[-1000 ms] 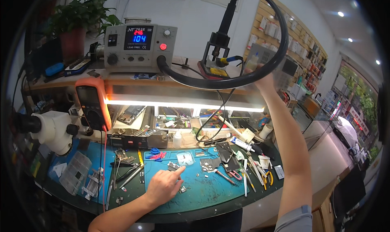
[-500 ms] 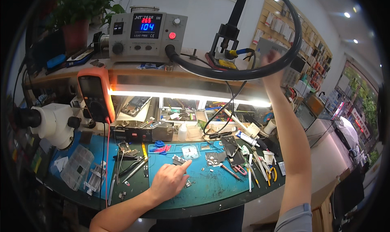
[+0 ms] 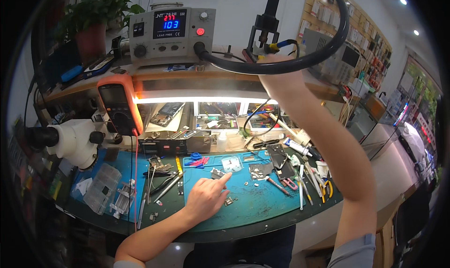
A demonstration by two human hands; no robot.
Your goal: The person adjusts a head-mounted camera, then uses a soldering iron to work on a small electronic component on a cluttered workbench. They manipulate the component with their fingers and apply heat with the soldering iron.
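At the front of the crowded bench, on the blue mat [image 3: 262, 214], the left hand [image 3: 206, 200] lies with its forefinger stretched out and its other fingers bent in; I cannot tell whether they grip anything. The fingertip is just beside a small dark grey piece [image 3: 217, 173], and near that sits a shallow clear dish [image 3: 231, 164] with little bits in it. A small metal part [image 3: 228, 201] lies on the mat near the thumb.

Up over the shelf [image 3: 187, 78], the right hand [image 3: 277, 78] reaches out, blurred and partly covered by a thick black hose [image 3: 253, 68], so I can't say whether its fingers are loose or closed on something. It is near the stand [image 3: 266, 23], where a black handle [image 3: 272, 5] is held upright. The hose loops out from a grey box [image 3: 185, 38] with red and blue lit figures.

Left of the mat, an orange meter [image 3: 117, 106] leans by the shelf edge, beside a white microscope [image 3: 70, 141]
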